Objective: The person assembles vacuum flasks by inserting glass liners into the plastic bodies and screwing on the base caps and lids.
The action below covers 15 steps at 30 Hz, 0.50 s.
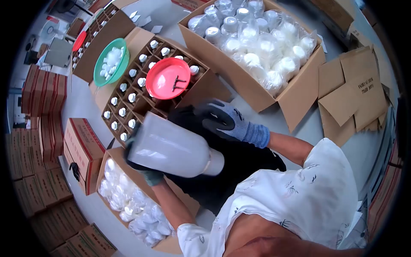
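White container: I have this large, cloudy white container (169,147) tipped on its side above my black-clothed lap (239,160), its narrow end (213,162) pointing right and slightly down in the view.
Left hand: my gloved left hand (139,166) is clamped on the wide end of the container, mostly hidden behind it.
Right hand: my right hand (224,120), in a blue-grey glove with dark-coated fingers, is apart from the container, its fingers loosely spread and curved; I see nothing in its grasp.
Divided carton: beyond the container, a carton (205,92) with cardboard dividers holds rows of white-capped bottles (141,82), upright in their compartments.
Red bowl: it (160,79) rests over the bottles, with small dark pieces (178,83) inside.
Green bowl: just beside the red one, it (124,64) holds small white pieces (112,62).
Upper right carton: the open carton (244,79) is full of white items in clear plastic (265,45).
Lower left carton: another open carton (171,245) holds more plastic-wrapped white items (150,225).
Closed carton: red-banded, it (83,150) stands left of my left hand.
Edges: flattened cardboard (353,92) lies at right; stacked cartons (36,167) line the far left.
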Each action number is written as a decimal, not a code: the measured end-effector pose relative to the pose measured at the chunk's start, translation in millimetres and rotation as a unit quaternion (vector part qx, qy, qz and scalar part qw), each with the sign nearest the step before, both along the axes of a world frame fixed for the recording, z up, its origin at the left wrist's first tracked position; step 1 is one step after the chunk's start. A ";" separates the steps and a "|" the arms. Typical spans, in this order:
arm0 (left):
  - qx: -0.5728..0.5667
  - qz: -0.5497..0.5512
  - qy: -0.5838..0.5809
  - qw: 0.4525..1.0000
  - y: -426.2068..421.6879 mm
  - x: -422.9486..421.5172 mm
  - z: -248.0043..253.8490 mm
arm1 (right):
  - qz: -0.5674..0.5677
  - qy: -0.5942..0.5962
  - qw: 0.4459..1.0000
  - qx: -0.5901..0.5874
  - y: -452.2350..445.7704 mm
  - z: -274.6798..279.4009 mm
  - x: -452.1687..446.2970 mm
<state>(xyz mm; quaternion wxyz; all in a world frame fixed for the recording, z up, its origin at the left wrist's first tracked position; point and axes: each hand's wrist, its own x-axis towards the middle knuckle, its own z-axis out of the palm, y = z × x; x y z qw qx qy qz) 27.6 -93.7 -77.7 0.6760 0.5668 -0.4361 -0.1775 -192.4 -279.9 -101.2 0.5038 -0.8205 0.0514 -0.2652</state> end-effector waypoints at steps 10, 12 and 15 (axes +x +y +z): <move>0.029 0.113 0.088 0.989 104.2 -80.8 -35.4 | 0.269 -0.073 0.960 -0.025 37.1 19.8 33.0; 0.049 0.189 0.059 0.979 111.9 -80.2 -39.2 | 0.262 -0.007 0.964 0.055 41.8 32.4 36.3; 0.090 0.182 0.041 0.978 92.4 -77.8 -50.3 | 0.255 -0.007 0.964 -0.076 86.3 50.7 47.3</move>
